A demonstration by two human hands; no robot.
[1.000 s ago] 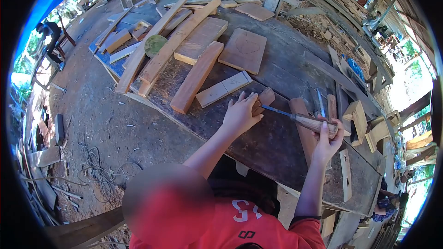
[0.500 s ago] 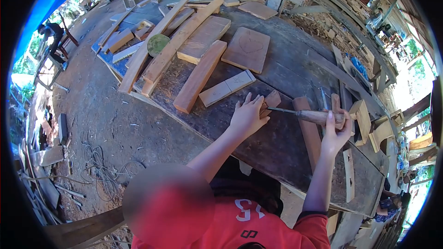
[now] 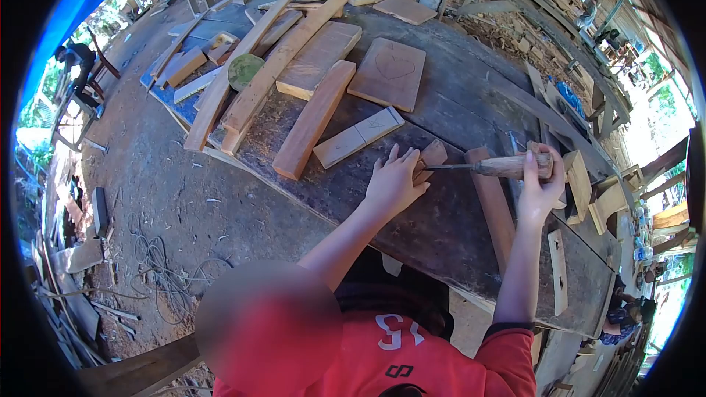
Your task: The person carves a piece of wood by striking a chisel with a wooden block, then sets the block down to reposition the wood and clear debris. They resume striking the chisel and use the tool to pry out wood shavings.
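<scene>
My right hand (image 3: 543, 180) is wrapped round the wooden handle of a chisel-like tool (image 3: 507, 167), whose thin metal shaft points left. The shaft's tip meets a small brown wood piece (image 3: 434, 154) on the dark table (image 3: 448, 231). My left hand (image 3: 395, 180) presses on this piece from the left, its fingers partly spread and its thumb below the tip. Just left of that hand lies a pale block with pencil lines (image 3: 359, 137). A reddish wood bar (image 3: 491, 206) lies under the tool's handle.
Long planks (image 3: 283, 70), a round green disc (image 3: 245, 72) and a board with a drawn heart (image 3: 388, 73) lie on the table. Cut blocks (image 3: 579, 184) stand at the right. A person (image 3: 77, 73) is at the far left; another (image 3: 625, 316) is at the lower right.
My right hand and the tool's handle have moved slightly right and up, and the handle is now nearly level. My left hand stays on the small wood piece. The view has shifted a little.
</scene>
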